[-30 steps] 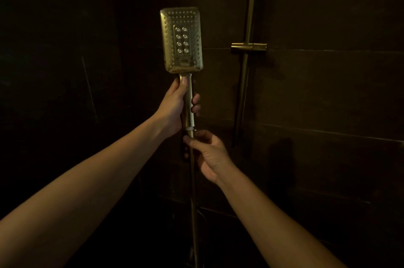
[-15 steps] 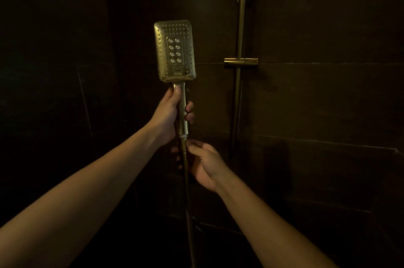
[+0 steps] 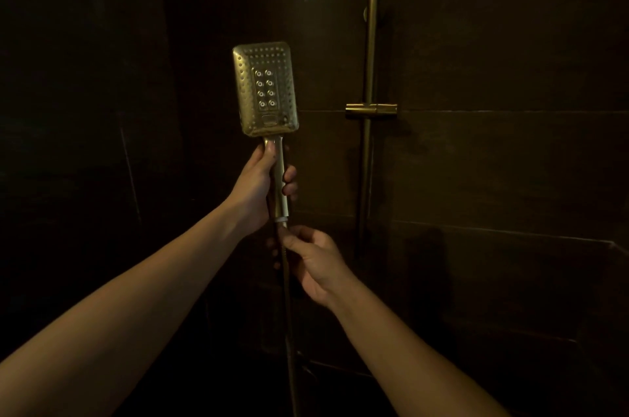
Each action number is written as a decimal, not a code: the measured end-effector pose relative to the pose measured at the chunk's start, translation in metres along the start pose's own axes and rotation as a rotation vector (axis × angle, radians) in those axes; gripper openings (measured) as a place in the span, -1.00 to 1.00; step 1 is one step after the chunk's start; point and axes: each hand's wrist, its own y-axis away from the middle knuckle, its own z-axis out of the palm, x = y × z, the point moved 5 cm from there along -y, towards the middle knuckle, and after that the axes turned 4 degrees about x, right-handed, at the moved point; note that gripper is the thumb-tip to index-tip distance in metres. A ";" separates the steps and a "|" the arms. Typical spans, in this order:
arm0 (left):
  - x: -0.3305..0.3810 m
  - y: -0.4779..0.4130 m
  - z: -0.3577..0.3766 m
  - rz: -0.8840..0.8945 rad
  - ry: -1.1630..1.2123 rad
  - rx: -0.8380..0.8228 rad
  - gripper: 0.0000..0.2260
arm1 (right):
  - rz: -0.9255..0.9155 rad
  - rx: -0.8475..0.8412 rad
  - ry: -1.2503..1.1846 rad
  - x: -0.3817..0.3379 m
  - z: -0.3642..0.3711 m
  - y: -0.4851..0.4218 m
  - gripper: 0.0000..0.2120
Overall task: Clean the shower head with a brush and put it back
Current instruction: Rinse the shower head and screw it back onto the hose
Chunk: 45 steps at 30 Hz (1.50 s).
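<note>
A gold rectangular shower head [image 3: 266, 90] stands upright in front of the dark tiled wall, its nozzle face turned toward me. My left hand [image 3: 262, 185] grips its handle just under the head. Directly below, my right hand [image 3: 316, 260] pinches the hose [image 3: 289, 324] where it joins the bottom of the handle. The hose hangs straight down into the dark. No brush shows in the view.
A gold vertical slide rail [image 3: 369, 151] runs up the wall to the right, with its empty holder bracket [image 3: 371, 109] at about the height of the shower head's lower edge. Dark tiled walls surround everything; the light is dim.
The shower head and both hands sit lower and further left in the view than a second ago. The rail has shifted the same way, so mostly my head moved. Both grips are unchanged.
</note>
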 end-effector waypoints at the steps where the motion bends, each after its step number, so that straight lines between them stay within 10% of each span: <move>1: 0.000 0.000 0.000 -0.004 0.005 -0.002 -0.73 | 0.013 -0.031 -0.014 0.000 0.002 0.001 -0.91; 9: -0.001 -0.001 0.000 -0.005 0.033 -0.019 -0.73 | 0.120 -0.213 -0.045 -0.001 0.005 0.006 -0.72; 22: -0.007 0.000 -0.008 -0.002 0.015 0.047 -0.74 | -0.163 0.242 0.363 0.001 -0.002 0.001 -0.69; 38: 0.006 0.007 -0.003 -0.001 0.011 0.018 -0.75 | 0.098 -0.161 -0.205 0.007 0.014 0.005 -0.77; 45: 0.004 0.009 -0.009 0.033 -0.058 0.065 -0.74 | -0.115 0.134 0.170 0.011 0.002 0.004 -0.77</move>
